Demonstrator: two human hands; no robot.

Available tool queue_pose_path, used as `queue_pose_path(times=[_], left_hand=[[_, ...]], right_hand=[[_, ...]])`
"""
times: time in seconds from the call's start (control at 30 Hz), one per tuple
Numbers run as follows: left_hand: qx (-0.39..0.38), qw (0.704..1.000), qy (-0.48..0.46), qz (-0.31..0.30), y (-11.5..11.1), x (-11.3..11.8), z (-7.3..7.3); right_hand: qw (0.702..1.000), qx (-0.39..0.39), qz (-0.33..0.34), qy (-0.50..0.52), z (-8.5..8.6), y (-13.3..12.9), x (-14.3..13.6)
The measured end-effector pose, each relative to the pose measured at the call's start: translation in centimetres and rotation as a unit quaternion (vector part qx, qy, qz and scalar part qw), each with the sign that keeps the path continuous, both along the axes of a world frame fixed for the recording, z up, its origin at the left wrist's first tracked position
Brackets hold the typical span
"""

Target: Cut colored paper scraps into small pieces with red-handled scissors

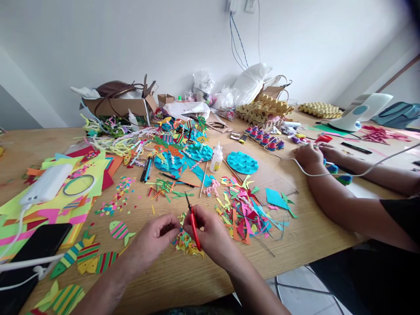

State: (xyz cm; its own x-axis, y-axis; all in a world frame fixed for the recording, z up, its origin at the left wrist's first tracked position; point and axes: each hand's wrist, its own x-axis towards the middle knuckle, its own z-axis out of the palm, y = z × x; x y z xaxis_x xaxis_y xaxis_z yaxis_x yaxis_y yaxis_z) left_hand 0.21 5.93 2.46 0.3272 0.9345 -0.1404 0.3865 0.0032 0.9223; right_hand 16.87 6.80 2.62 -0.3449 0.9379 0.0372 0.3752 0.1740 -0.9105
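Note:
In my right hand [213,234] is a pair of small scissors [194,224] with red handles, their dark tips pointing up and away from me. My left hand [157,234] is pinched just beside them; whatever its fingertips hold is too small to name. Both hands hover over a little heap of yellow and green paper scraps [188,250]. To the left lies a striped pink and green paper fish [120,230], with more striped paper fish [88,258] nearer the edge. A larger pile of colored paper cuttings [243,214] spreads right of my hands.
A glue bottle [216,159] stands between blue egg-carton ovals [243,162]. Colored paper sheets, a white power bank [47,183] and a black phone [39,249] lie left. At right, another person's hands [308,155] work near a white cable [311,174].

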Motion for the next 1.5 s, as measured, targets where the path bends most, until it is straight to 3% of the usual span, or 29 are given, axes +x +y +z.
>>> queue_pose_path(times=[0.13,0.27,0.4,0.5,0.53,0.7,0.9,1.0,1.17,1.37,1.5], left_hand=[[-0.012,0.997,-0.047,0.061,-0.1,0.2,-0.3],[-0.003,0.997,-0.044,0.066,0.2,-0.4,-0.3],[0.099,0.987,0.105,0.073,1.5,-4.0,0.1],[0.158,0.923,0.334,0.105,2.7,-8.3,0.5],[0.159,0.912,0.359,0.114,3.1,-9.7,0.6],[0.139,0.883,0.431,0.121,4.1,-14.5,-0.1],[0.121,0.866,0.472,0.111,4.5,-16.2,-2.1],[0.120,0.857,0.487,0.119,4.7,-16.5,-2.2],[0.141,0.849,0.493,0.124,4.3,-14.2,-0.7],[0.279,0.913,0.298,0.025,1.9,-6.0,-0.2],[0.317,0.922,0.221,-0.003,0.6,-1.2,-0.8]], right_hand=[[0.998,-0.036,-0.021,0.036,-1.0,-0.2,-0.5],[0.999,-0.031,-0.015,-0.008,-1.1,-0.3,-0.7],[0.983,0.039,0.001,-0.181,-1.0,-0.8,0.1],[0.961,0.055,0.021,-0.271,-1.6,-1.3,1.3],[0.954,0.048,0.029,-0.295,-1.9,-1.5,1.7],[0.923,0.023,0.038,-0.382,-3.0,-1.9,3.0],[0.895,0.025,0.028,-0.445,-2.2,-1.9,2.9],[0.887,0.041,0.013,-0.459,-1.7,-1.7,3.0],[0.888,0.046,0.002,-0.458,-1.2,-1.9,3.4],[0.902,0.009,0.021,-0.431,-1.5,-2.7,3.3],[0.923,0.034,-0.012,-0.383,-1.7,-2.5,4.7]])
